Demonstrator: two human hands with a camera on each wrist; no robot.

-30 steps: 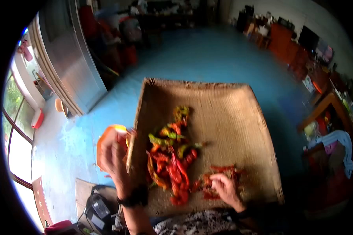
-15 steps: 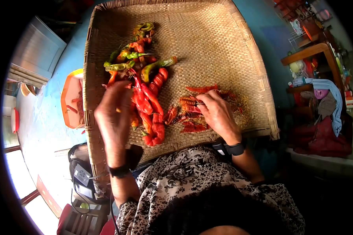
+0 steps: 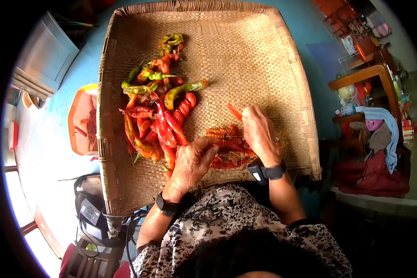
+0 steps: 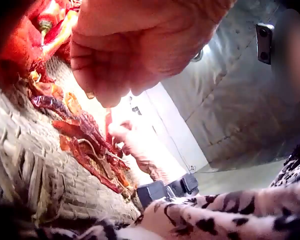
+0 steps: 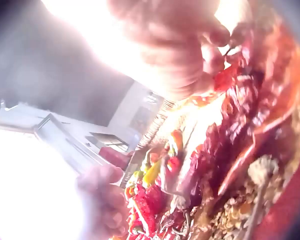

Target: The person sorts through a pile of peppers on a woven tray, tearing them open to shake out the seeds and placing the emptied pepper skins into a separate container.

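Red, orange and green peppers (image 3: 164, 123) lie heaped on the left side of a woven tray (image 3: 231, 60). Dried red peppers (image 3: 229, 162) lie nearer the body, also seen in the left wrist view (image 4: 82, 135). The right hand (image 3: 260, 134) pinches an orange-red pepper (image 3: 235, 111) above the tray; the right wrist view shows this hand (image 5: 165, 50) against a red piece (image 5: 227, 77). The left hand (image 3: 192, 160) is at the left edge of the dried peppers, fingers bent loosely; in the left wrist view this hand (image 4: 140, 50) shows nothing held.
An orange-rimmed container (image 3: 81, 120) with red pieces stands on the floor left of the tray. A black bag and cables (image 3: 89, 211) are at the lower left. Wooden furniture with cloths (image 3: 380, 134) stands at the right. Yellowish seeds (image 3: 282, 139) lie near the right hand.
The left hand has moved from above the orange container to the dried peppers. The right hand has lifted and now pinches a pepper that points up and left. The head view has tilted down.
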